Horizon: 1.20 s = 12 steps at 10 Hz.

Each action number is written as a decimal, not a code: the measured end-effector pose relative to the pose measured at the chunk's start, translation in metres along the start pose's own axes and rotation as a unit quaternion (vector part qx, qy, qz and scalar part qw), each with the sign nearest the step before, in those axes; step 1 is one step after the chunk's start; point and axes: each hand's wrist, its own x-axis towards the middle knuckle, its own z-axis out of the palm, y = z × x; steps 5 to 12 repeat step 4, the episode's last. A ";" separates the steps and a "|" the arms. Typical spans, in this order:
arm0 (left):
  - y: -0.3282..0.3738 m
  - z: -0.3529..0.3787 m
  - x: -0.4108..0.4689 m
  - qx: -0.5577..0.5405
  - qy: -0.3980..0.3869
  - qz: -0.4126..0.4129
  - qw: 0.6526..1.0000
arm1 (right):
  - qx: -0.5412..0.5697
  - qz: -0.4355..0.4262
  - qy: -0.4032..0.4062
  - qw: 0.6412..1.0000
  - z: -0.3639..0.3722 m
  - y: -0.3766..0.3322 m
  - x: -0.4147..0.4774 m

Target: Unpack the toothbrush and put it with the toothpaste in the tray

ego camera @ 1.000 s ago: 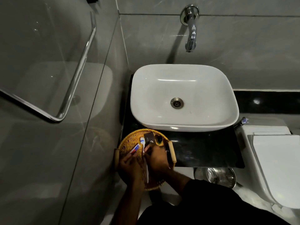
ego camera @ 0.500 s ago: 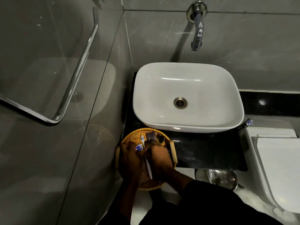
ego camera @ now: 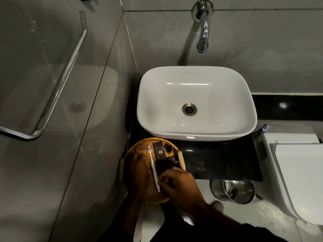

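A round wicker tray (ego camera: pixel 139 145) with wooden handles sits on the black counter in front of the basin. The white toothbrush (ego camera: pixel 151 159) lies unwrapped in it, bristles toward the basin. My right hand (ego camera: pixel 180 186) has curled fingers pinching the handle's near end. Palm down over the tray's left half is my left hand (ego camera: pixel 138 172); the toothpaste is hidden beneath it. Dark boxes (ego camera: pixel 159 152) and a small dark bottle (ego camera: pixel 168 149) lie in the tray's right half.
A white basin (ego camera: pixel 195 88) stands behind the tray under a chrome wall tap (ego camera: pixel 202 32). The black counter (ego camera: pixel 218 159) extends right. A steel bin (ego camera: pixel 234 191) is on the floor, a toilet (ego camera: pixel 297 172) stands at the right, and a glass panel (ego camera: pixel 52 84) at the left.
The toothbrush went from tilted in my hands to lying flat in the tray. My left hand lowered onto the tray and the toothpaste it held is no longer visible.
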 end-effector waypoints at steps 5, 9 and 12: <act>0.052 -0.037 -0.044 -0.177 0.128 -0.069 0.973 | 0.080 -0.002 0.093 0.992 -0.106 0.022 -0.085; 0.052 -0.037 -0.044 -0.177 0.128 -0.069 0.973 | 0.080 -0.002 0.093 0.992 -0.106 0.022 -0.085; 0.052 -0.037 -0.044 -0.177 0.128 -0.069 0.973 | 0.080 -0.002 0.093 0.992 -0.106 0.022 -0.085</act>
